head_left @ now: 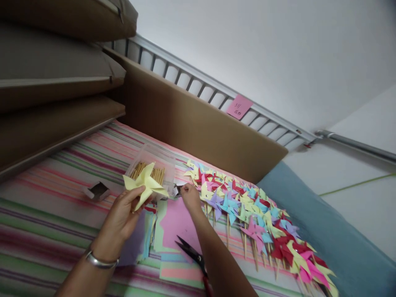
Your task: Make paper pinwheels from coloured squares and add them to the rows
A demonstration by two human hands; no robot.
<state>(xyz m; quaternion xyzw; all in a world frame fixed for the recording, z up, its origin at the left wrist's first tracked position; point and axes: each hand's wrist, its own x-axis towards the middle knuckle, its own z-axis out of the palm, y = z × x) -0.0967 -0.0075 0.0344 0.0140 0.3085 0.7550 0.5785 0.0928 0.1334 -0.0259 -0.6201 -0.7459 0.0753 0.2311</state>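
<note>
My left hand [128, 208] is closed on a pale yellow paper pinwheel [145, 181], thumb pressed near its middle. Behind the pinwheel stands a clear plastic box [168, 165] with thin wooden sticks [159, 175] in it. My right hand [189, 194] has its fingertips pinched together at a small open box [177, 189] with dark contents too small to name. What the fingertips hold, if anything, is hidden. Below my hands lie pink paper sheets [179, 222] and black-bladed scissors [192, 251], partly covered by my right forearm.
Many finished pinwheels on sticks [255, 231] lie in rows to the right. A small open carton [96, 191] sits at the left on the striped cloth [77, 177]. A cardboard panel [192, 111] stands at the back; brown-wrapped slabs [62, 119] are stacked at the left.
</note>
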